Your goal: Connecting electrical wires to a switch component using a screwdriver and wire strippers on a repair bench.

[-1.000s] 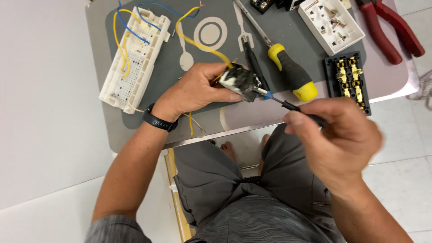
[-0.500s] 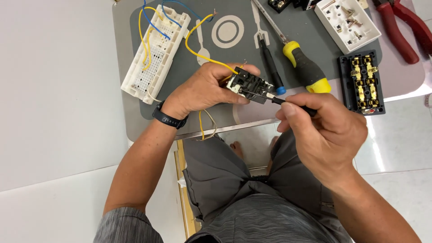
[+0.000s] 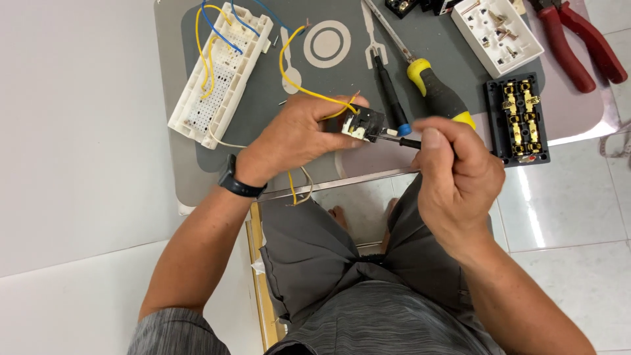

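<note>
My left hand grips a small black and white switch module above the table's front edge, with a yellow wire running from it. A black band sits on that wrist. My right hand is closed around a thin screwdriver whose metal tip meets the module's side. Both hands hover over the grey mat, close together.
A white perforated board with yellow and blue wires lies at the left. A yellow-and-black screwdriver, a blue-tipped tester, a white socket plate, a black socket block with brass contacts and red pliers lie to the right.
My right hand has moved closer to the left hand, bringing the screwdriver tip against the module. The module has turned slightly in my left hand.
</note>
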